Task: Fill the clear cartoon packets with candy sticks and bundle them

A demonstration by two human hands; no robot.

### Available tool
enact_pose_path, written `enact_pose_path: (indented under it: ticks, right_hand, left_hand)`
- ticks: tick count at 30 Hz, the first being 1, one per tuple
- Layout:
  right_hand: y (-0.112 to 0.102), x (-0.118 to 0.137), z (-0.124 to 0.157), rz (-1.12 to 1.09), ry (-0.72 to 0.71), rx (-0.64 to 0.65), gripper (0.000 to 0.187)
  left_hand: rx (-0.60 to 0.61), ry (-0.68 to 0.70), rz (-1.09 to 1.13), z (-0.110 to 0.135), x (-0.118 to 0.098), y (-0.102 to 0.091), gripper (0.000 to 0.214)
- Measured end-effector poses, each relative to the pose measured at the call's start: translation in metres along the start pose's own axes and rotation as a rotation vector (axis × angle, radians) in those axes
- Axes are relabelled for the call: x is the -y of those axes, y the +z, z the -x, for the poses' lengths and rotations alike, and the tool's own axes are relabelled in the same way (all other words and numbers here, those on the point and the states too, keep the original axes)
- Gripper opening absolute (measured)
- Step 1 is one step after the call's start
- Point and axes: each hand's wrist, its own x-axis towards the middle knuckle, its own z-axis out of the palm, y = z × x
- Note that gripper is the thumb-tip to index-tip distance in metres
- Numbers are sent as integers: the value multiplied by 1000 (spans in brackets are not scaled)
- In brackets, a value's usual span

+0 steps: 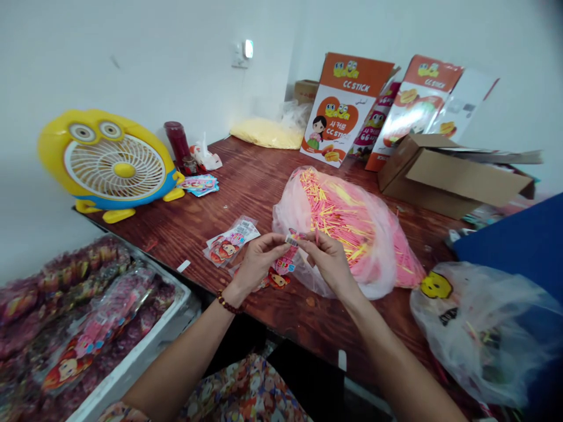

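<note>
My left hand pinches the top edge of a small printed plastic packet, which has a barcode at the top and a red-haired cartoon figure lower down. The fingers of my right hand are closed at the packet's other top corner, and a thin pink piece shows between them. Just beyond is a clear bag full of pink and yellow sticks, lying open on the wooden table. More flat printed packets lie left of my left hand, overlapping one another.
A yellow fan stands at the left, near a dark red bottle. Below it, a white crate holds many filled packets. CC Stick boxes and an open cardboard box stand behind. At right hangs a clear plastic bag.
</note>
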Motion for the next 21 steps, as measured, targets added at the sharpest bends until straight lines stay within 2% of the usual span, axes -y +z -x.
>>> enact_pose_path:
  ticks: [4, 8, 12, 17, 21]
  right_hand:
    - [0, -1, -3, -20, 32, 32, 24]
    - [-2, -1, -3, -34, 68, 81, 25]
    - [-3, -4, -4, -28, 90, 119, 26]
    - [2, -7, -5, 12, 95, -4, 31]
    - [-2, -13, -5, 70, 105, 17, 32]
  left_hand:
    - [86, -136, -10, 2, -3, -1, 31]
    - [59, -118, -63, 1, 0, -5, 29]
    - [85, -127, -185, -1, 1, -9, 29]
    - [87, -190, -123, 3, 2, -9, 35]
    - [66, -235, -197, 7, 5, -25, 35]
